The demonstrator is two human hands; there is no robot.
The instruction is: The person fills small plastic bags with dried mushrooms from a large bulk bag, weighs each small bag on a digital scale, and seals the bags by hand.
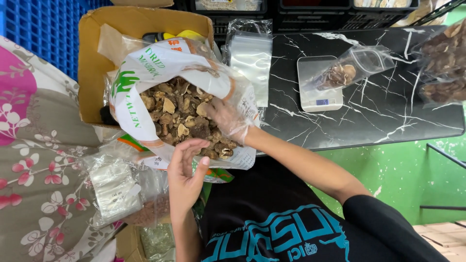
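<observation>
A large white bag (145,73) lies open in a cardboard box (90,73), full of dried mushrooms (179,114). My right hand (227,119), in a thin clear glove, reaches into the pile with its fingers curled around a few pieces. My left hand (187,170) is bare and open, fingers apart, at the bag's near rim just below the mushrooms. On the black marble table (369,121) a small white scale (318,94) carries a clear pouch (357,65) partly filled with mushrooms.
A stack of empty clear bags (250,58) lies beside the box. Filled mushroom bags (444,63) sit at the table's right end. Small clear packets (114,189) rest on a floral cloth (34,145). A blue crate (43,29) and black crates (291,12) stand behind.
</observation>
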